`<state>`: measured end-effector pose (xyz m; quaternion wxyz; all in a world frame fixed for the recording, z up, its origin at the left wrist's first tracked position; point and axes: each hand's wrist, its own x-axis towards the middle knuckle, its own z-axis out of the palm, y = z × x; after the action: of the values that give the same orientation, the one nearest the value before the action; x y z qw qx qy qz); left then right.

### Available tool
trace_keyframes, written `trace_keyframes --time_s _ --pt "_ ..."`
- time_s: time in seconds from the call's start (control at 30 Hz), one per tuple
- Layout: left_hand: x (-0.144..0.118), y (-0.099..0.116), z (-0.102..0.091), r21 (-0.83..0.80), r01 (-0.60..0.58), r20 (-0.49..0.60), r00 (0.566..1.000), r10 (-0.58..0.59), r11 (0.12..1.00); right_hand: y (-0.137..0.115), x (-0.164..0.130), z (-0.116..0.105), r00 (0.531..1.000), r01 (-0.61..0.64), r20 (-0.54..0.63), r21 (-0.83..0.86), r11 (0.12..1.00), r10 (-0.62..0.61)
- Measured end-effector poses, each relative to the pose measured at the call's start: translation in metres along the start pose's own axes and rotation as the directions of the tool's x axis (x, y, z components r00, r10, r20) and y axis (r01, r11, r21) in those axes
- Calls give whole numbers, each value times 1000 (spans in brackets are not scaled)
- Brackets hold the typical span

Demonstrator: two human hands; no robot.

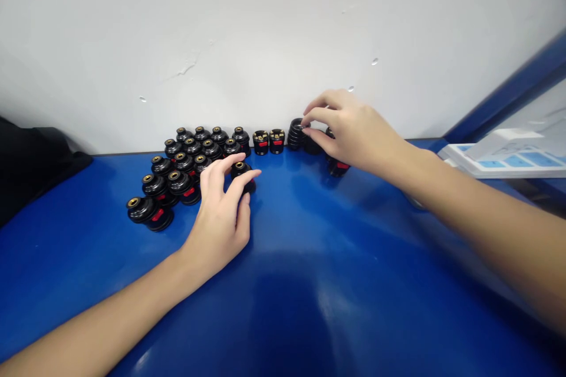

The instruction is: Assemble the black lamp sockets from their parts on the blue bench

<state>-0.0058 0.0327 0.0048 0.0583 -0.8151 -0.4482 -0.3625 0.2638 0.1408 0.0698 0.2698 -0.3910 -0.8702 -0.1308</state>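
Observation:
My left hand [223, 212] rests on the blue table [309, 283] with its fingertips closed around a black lamp holder [244, 172] with a red mark. To its left stands a cluster of several finished black lamp holders [177, 179] with brass centres. My right hand [349, 129] reaches to the wall and pinches the top ring of a stack of black rings [295, 134]. Under that palm lies another black part with red [336, 166], partly hidden. Two open black bases with red and brass [268, 141] stand between the cluster and the stack.
A white wall [265, 41] closes off the table's far edge. Dark black material [30, 159] lies at the left end. A white and blue device [504, 153] sits at the right, beside a blue frame [508, 94].

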Motion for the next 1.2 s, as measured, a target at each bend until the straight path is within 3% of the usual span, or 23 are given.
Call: trace_keyframes --time_s 0.13,0.23,0.43,0.67,0.77,0.87,1.07,1.2 --pt "0 -1 1 -37 42 11 999 -42 998 -30 -13 -5 998 40 -56 196 980 -29" --pt "1 -2 0 -98 60 -6 998 -61 993 -54 -30 -5 999 10 41 344 939 -25" --pt "2 2 -1 -228 74 -33 996 -83 971 -84 -66 4 965 -168 257 464 870 49" --pt "-2 5 -2 -451 140 117 988 -97 881 -92 -77 17 961 -264 235 630 730 146" --pt "-1 3 -1 -458 172 201 976 -87 872 -90 -79 21 955 -296 205 740 604 216" --pt "1 2 -1 -397 150 198 977 -76 905 -87 -82 23 952 -289 182 798 530 245" --pt "3 6 -4 -368 110 214 976 -31 923 -87 -85 22 978 -194 87 722 665 191" --pt "3 7 -4 -400 161 259 964 -57 902 -87 -85 22 996 -36 -40 600 799 75"
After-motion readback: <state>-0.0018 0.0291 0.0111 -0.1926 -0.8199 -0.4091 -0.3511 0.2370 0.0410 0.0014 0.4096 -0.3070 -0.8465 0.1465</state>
